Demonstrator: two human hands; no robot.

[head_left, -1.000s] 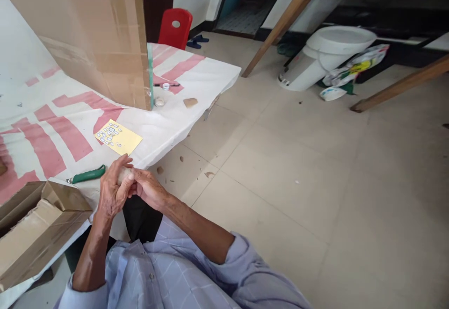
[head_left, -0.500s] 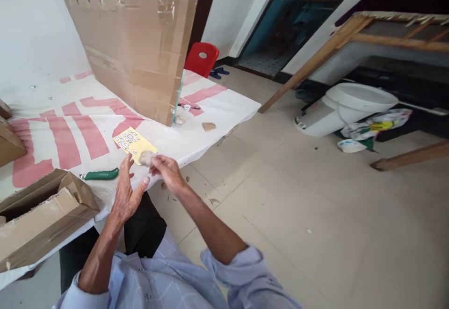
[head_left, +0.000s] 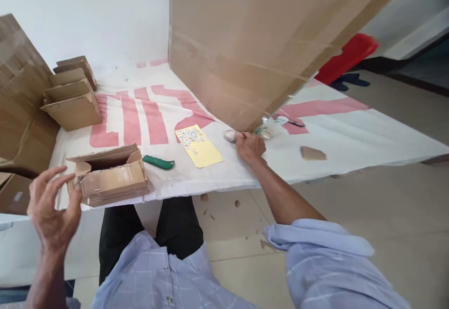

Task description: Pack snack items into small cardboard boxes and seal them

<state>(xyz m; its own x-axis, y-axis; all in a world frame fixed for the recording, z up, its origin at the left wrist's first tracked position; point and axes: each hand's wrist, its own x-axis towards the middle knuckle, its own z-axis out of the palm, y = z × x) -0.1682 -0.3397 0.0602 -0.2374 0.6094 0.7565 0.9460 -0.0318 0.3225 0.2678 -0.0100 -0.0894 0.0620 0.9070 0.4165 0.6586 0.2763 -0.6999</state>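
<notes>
My right hand (head_left: 250,146) is down on the table by the bottom corner of the large cardboard sheet, its fingers closed on a pale, round roll of clear tape (head_left: 229,135). Just beyond those fingers lies a second roll (head_left: 265,133). My left hand (head_left: 54,201) is raised at the left end of a small open cardboard box (head_left: 119,178), fingers apart; whether it touches the box I cannot tell. Between the hands are a green utility knife (head_left: 158,162) and a yellow card (head_left: 205,152) bearing several small outlined shapes.
The large cardboard sheet (head_left: 252,47) stands upright across the table. More open boxes (head_left: 72,108) and a tall carton (head_left: 24,108) stand at left. A cardboard scrap (head_left: 313,153) lies near the table's front edge. Behind the sheet is a red chair (head_left: 351,56).
The view has swung left. My right hand has carried the tape roll from the yellow card to beside the cardboard sheet. My left hand has moved left, to the small box.
</notes>
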